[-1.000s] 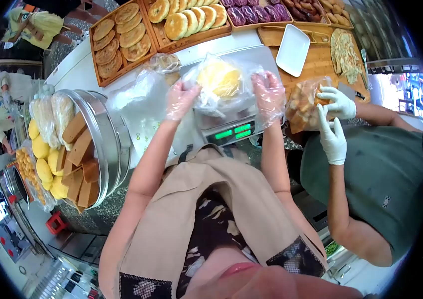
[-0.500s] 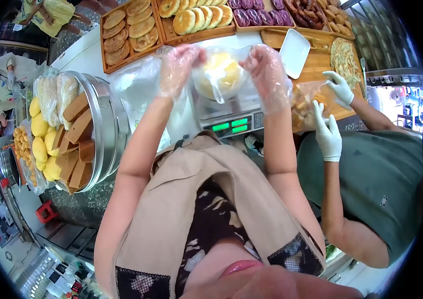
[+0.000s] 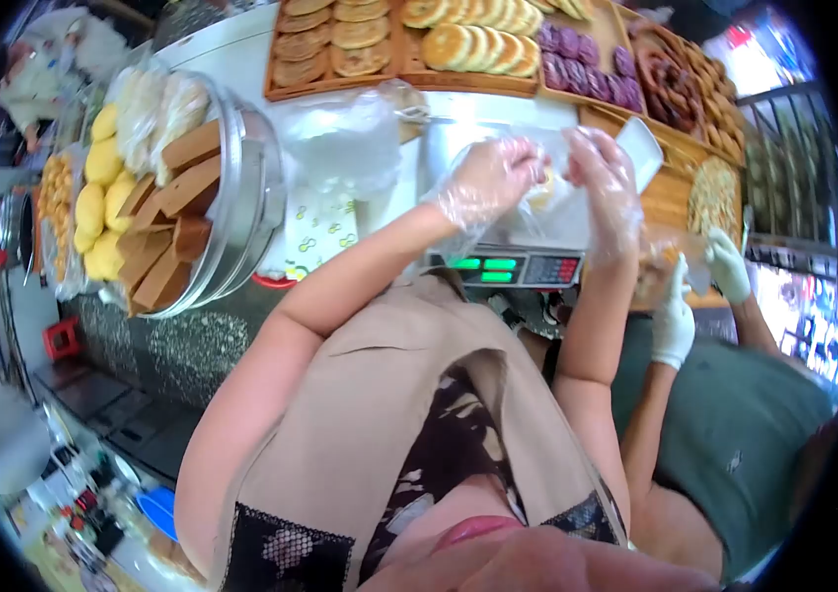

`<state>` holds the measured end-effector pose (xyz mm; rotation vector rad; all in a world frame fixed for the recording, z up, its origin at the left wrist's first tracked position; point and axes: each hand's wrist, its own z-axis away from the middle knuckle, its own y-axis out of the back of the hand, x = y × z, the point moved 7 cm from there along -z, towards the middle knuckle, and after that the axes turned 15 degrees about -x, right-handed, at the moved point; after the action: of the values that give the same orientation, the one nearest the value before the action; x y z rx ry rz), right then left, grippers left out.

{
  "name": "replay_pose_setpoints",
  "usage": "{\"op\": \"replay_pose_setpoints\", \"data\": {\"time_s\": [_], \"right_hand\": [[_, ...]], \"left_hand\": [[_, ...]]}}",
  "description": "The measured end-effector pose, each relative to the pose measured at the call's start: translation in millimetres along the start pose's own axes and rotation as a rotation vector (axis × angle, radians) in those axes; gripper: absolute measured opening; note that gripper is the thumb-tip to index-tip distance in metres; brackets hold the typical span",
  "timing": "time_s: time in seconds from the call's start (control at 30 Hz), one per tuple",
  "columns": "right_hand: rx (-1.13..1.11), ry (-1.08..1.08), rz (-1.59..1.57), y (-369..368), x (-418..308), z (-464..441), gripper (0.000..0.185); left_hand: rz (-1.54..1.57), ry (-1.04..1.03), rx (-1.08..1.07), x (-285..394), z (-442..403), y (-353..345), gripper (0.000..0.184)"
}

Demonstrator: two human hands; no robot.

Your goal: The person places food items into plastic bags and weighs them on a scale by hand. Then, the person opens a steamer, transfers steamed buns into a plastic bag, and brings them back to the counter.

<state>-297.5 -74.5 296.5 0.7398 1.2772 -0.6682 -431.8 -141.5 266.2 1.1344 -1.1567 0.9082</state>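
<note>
Both my hands wear thin clear plastic gloves. Above the scale [image 3: 547,270], my left hand [image 3: 500,180] is closed, fingertips pinched at a clear plastic bag [image 3: 537,219]. My right hand [image 3: 605,183] is raised just to its right, with its fingers closed at the top of the same bag. A little of the pale yellow round food in the bag shows between my hands; the rest is hidden behind them. The scale's metal pan [image 3: 444,148] lies under the bag, and its green displays are lit.
A stack of plastic bags [image 3: 340,148] lies left of the scale. Further left stands a metal steamer [image 3: 256,187] with brown cake slices and yellow buns. Trays of flatbreads [image 3: 335,84] line the back. At right, a co-worker's gloved hand [image 3: 674,321] holds a filled bag.
My hands have come closer together, and my left hand now covers much of the bagged yellow food. The view has shifted, so the counter appears further right.
</note>
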Motion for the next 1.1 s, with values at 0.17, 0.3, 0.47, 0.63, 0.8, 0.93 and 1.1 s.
{"op": "replay_pose_setpoints", "data": {"time_s": [0.17,0.3,0.47,0.63,0.8,0.93,1.1], "right_hand": [[0.120,-0.114,0.173,16,15,12,0.025],[0.487,-0.015,0.676,0,-23,32,0.023],[0.470,0.563,0.561,-98,-72,47,0.026],[0.278,0.255,0.175,-165,8,-7,0.027],[0.380,0.068,-0.180,-200,108,-27,0.039],[0.450,-0.010,-0.293,-213,149,-14,0.056],[0.309,0.154,0.301,-262,84,-31,0.091]], "left_hand": [[-0.836,-0.121,0.499,21,86,74,0.021],[-1.219,0.072,0.667,3,105,153,0.023],[-0.766,0.383,0.223,-59,69,197,0.032],[-0.717,0.252,0.291,-48,60,198,0.033],[-0.885,0.351,0.114,-69,52,209,0.031],[-0.597,0.142,0.208,-75,73,232,0.030],[-0.438,0.064,0.708,-46,108,274,0.021]]}}
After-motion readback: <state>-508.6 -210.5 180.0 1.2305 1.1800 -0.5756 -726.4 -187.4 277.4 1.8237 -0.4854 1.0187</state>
